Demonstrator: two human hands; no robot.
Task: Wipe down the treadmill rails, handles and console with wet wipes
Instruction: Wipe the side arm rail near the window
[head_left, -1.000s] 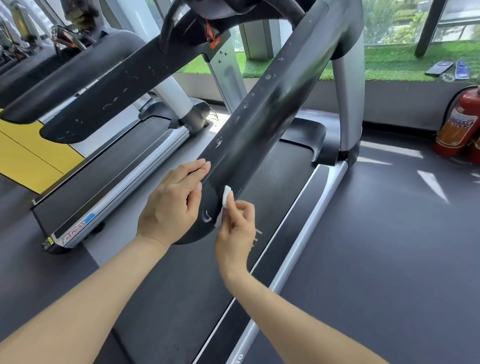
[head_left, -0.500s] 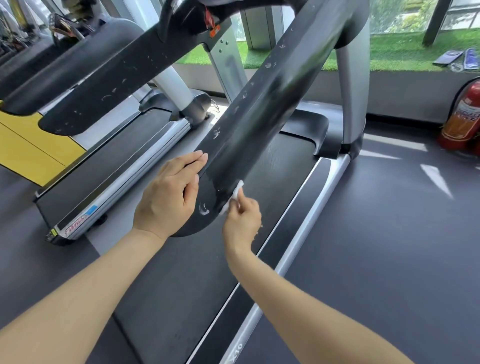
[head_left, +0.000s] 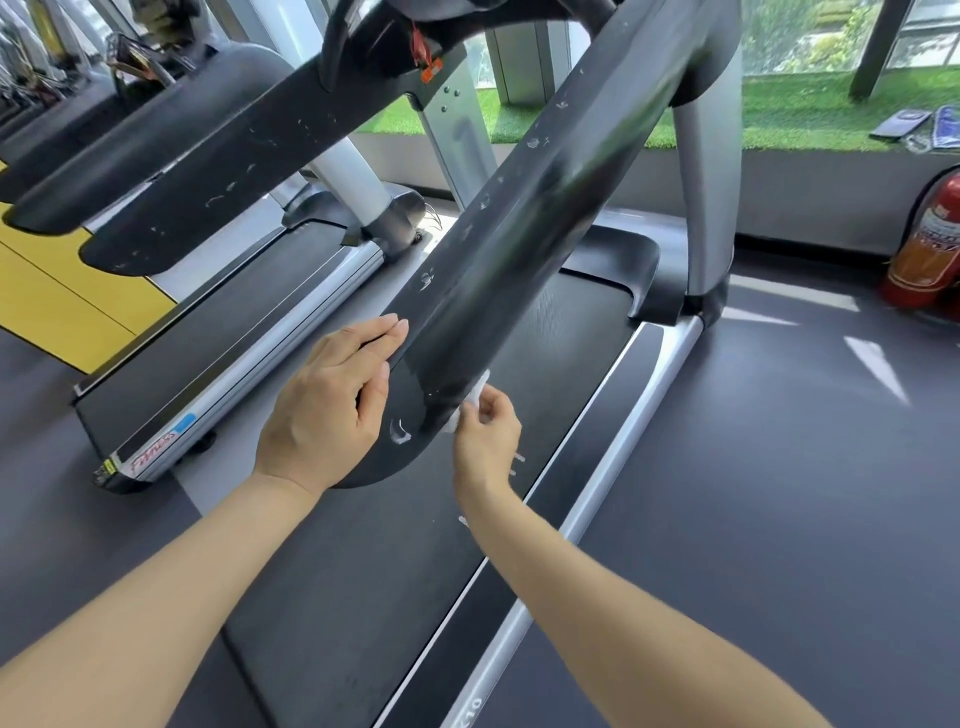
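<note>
**Wipe creeps up the rail's right edge**

Over the last second the right hand (head_left: 485, 434) has carried the wet wipe (head_left: 474, 399) from the rounded tip of the black handrail (head_left: 519, 234) a little toward 1 o'clock, along its right edge. Its fingers pinch the wipe against the rail. The left hand (head_left: 324, 410) has stayed flat, fingers straight, steadying the rail's left side. White flecks toward 12 o'clock suggest most of the rail is still unwiped.
</note>
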